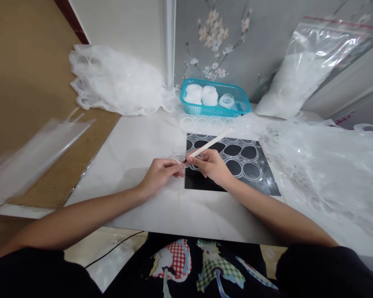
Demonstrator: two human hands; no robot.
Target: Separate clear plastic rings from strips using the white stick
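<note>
One white stick (pixel 210 143), one basket (pixel 216 111)

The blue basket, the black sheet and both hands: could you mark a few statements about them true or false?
1. The right hand holds a slim white tool. True.
2. The left hand is spread wide open. False: its thumb and fingers are drawn together.
3. White rolls sit in the blue basket. True.
4. The black sheet lies inside the basket. False: it lies in front of it, partly under the right hand.
</note>
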